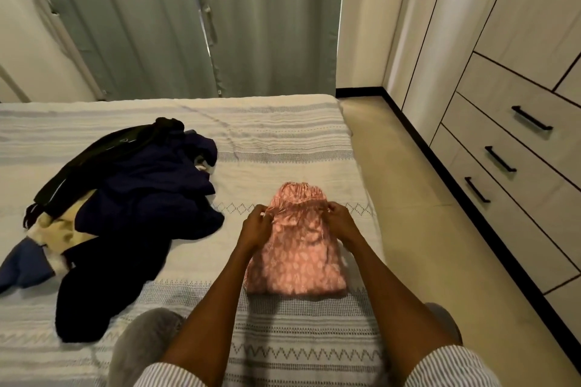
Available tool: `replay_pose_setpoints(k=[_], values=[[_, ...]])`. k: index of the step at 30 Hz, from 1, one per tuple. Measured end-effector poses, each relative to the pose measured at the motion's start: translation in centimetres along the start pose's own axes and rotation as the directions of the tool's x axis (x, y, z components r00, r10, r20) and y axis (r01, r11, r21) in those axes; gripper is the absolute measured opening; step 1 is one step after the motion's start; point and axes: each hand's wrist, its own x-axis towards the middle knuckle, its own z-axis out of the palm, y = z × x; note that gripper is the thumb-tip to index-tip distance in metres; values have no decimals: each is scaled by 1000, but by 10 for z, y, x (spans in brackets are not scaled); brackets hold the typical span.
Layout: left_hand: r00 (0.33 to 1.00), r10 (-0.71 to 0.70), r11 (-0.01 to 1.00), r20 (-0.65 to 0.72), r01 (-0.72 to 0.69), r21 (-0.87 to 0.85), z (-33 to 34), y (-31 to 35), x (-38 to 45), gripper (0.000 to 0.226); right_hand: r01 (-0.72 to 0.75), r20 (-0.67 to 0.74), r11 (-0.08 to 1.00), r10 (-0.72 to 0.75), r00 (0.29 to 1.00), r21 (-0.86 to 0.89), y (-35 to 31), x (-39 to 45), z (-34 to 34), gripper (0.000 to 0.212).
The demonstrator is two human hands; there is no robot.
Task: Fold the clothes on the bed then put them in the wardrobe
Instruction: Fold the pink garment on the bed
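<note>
A pink patterned garment (295, 248) lay partly folded on the near right part of the bed (283, 141), its gathered elastic edge pointing toward the far side. The person's left hand (256, 226) pinched the fabric at the left end of a fold across its upper part, fingers curled round the cloth, while the right hand (341, 221) pinched the same fold at its right end. Both forearms reached forward over the striped and zigzag-patterned bedspread (301, 342), and striped short sleeves (449, 367) showed at the bottom edge of the view. To the left, well apart from the pink piece, a heap of unfolded clothes (132, 214) sprawled across the bed: dark navy garments, a black piece with straps at the far end, a cream item and a blue item at the near left. Grey, rounded, soft-looking shapes (141, 342) sat at the near edge on either side of the arms; what they were could not be told. Pale green curtains (188, 19) hung beyond the far side of the bed. On the right, across a strip of beige floor (418, 214), stood a light wood wardrobe (509, 56) with closed doors and three drawers fitted with black bar handles (500, 159).
</note>
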Motion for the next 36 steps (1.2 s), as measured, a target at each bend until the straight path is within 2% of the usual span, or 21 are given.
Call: replay_pose_setpoints(k=[3, 6, 10, 14, 15, 18, 21, 22, 24, 26, 27, 29, 30, 32, 34, 36], values=[[996, 36, 994, -81, -27, 111, 4, 5, 20, 20, 57, -86, 996, -63, 994, -66, -2, 19, 9, 20], [986, 18, 984, -163, 12, 180, 11, 5, 47, 18, 83, -135, 981, -107, 985, -177, -5, 42, 17, 23], [974, 70, 939, -214, 8, 344, 29, -5, 102, 18, 40, -170, 936, -106, 980, -349, 3, 102, 24, 27], [977, 64, 901, -202, 30, 432, 36, -19, 134, 18, -65, -140, 870, -4, 990, -489, 19, 127, 25, 31], [979, 43, 894, -200, 52, 445, 46, -30, 156, 18, -107, -151, 858, 34, 988, -503, 31, 147, 26, 30], [985, -28, 888, -168, 102, 449, 55, -49, 170, 24, -108, -175, 837, 15, 984, -536, 46, 159, 24, 27], [971, -90, 902, -220, 173, 395, 66, -57, 167, 34, -133, -227, 856, 18, 974, -500, 58, 160, 31, 29], [963, -47, 919, -267, 147, 366, 67, -57, 160, 34, -130, -252, 869, 6, 968, -478, 60, 156, 34, 31], [941, 145, 910, -306, -5, 415, 66, -56, 141, 31, -91, -315, 836, -101, 944, -541, 63, 142, 45, 43], [922, 331, 831, -200, -185, 525, 66, -61, 127, 29, 0, -323, 747, -288, 902, -665, 64, 127, 52, 53], [911, 396, 781, -114, -268, 564, 64, -64, 114, 30, 72, -265, 707, -354, 897, -703, 66, 112, 56, 55], [883, 467, 715, 39, -403, 571, 64, -74, 103, 31, 256, -44, 660, -402, 914, -707, 77, 94, 62, 60], [874, 472, 690, 112, -446, 571, 57, -78, 85, 35, 333, 68, 625, -408, 911, -706, 82, 71, 65, 64], [875, 423, 672, 237, -478, 566, 49, -93, 76, 58, 410, 223, 595, -365, 904, -691, 98, 52, 68, 78], [877, 320, 633, 358, -479, 608, 35, -108, 46, 78, 397, 267, 557, -302, 915, -729, 109, 15, 60, 94], [887, 221, 623, 406, -448, 641, 27, -123, 24, 86, 330, 219, 549, -259, 941, -768, 118, -6, 49, 92]])
